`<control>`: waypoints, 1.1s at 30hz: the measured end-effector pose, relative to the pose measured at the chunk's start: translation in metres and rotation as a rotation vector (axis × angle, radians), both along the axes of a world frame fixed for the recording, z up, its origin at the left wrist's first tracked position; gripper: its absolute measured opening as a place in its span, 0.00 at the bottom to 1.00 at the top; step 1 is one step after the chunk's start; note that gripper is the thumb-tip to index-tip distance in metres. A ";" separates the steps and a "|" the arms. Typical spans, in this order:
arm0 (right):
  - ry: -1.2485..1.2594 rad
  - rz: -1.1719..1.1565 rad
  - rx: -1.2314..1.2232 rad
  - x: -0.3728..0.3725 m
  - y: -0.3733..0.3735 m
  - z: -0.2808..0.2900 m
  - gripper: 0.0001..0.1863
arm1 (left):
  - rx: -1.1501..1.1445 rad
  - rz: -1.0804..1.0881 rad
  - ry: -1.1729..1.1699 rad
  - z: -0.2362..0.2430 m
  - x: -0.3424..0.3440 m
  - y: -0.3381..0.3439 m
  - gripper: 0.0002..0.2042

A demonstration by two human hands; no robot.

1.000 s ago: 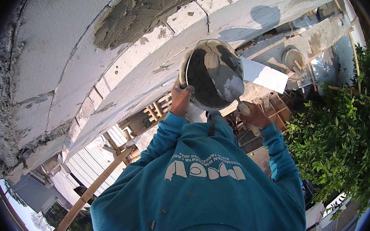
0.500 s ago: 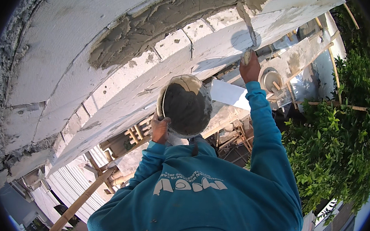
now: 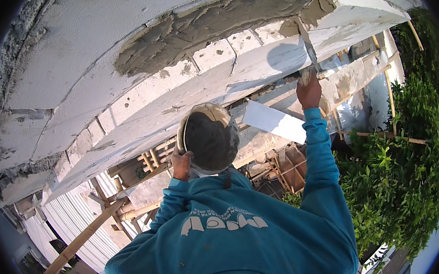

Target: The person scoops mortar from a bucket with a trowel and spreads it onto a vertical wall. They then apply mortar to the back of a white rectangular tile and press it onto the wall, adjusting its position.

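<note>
My left hand (image 3: pixel 180 165) grips the rim of a round bucket (image 3: pixel 182 129), its thumb over the edge. Grey wet mortar (image 3: pixel 207 142) partly fills the bucket, which is tilted so its inside shows. In front and to the right, my right hand (image 3: pixel 309 91) is closed round the handle of a trowel (image 3: pixel 307 47). The narrow, mortar-smeared blade points away from me and lies against the edge of the white block wall (image 3: pixel 145 100). A long band of rough mortar (image 3: pixel 207 28) covers part of the wall's upper face; a separate patch (image 3: pixel 318 10) lies right of the blade.
Below the wall, a white rectangular panel (image 3: pixel 272 119) lies between my arms. Bamboo poles (image 3: pixel 85 237) stand at lower left, near corrugated sheeting (image 3: pixel 70 228). Leafy branches (image 3: pixel 386 176) crowd the right side. Timber pieces (image 3: pixel 284 168) show far below.
The trowel and my right hand have shifted slightly right and nearer to me. My left hand and the bucket sit a little lower and further left in view. The view itself has shifted somewhat.
</note>
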State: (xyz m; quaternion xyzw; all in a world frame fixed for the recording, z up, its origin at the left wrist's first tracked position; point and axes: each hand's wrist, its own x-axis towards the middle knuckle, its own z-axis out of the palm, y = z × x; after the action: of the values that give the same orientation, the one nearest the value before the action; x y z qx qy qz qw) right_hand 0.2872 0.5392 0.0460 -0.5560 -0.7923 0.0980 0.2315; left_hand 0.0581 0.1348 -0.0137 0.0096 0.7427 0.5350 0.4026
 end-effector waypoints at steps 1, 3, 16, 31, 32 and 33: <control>-0.038 0.021 -0.031 -0.005 0.000 0.009 0.28 | -0.006 0.004 0.017 0.002 -0.001 0.000 0.23; -0.122 0.055 -0.100 -0.013 -0.007 0.022 0.26 | -0.016 0.007 0.000 0.010 -0.002 -0.001 0.23; -0.282 0.250 -0.053 -0.005 -0.075 0.016 0.26 | 0.182 0.080 -0.058 -0.009 0.002 0.003 0.22; -0.204 -0.010 0.041 0.011 0.029 -0.032 0.31 | 0.151 -0.008 0.103 -0.001 0.002 0.006 0.20; -0.200 -0.022 0.029 0.011 0.022 -0.043 0.32 | 0.132 0.065 -0.025 0.008 0.002 0.007 0.20; -0.209 -0.012 0.023 0.014 0.014 -0.049 0.31 | 0.072 0.061 -0.006 0.008 0.000 0.003 0.20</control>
State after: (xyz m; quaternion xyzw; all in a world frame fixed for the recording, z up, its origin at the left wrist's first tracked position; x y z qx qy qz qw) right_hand 0.3011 0.5536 -0.0034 -0.5653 -0.8098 0.0288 0.1544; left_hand 0.0585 0.1374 -0.0061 -0.0001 0.7218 0.5732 0.3878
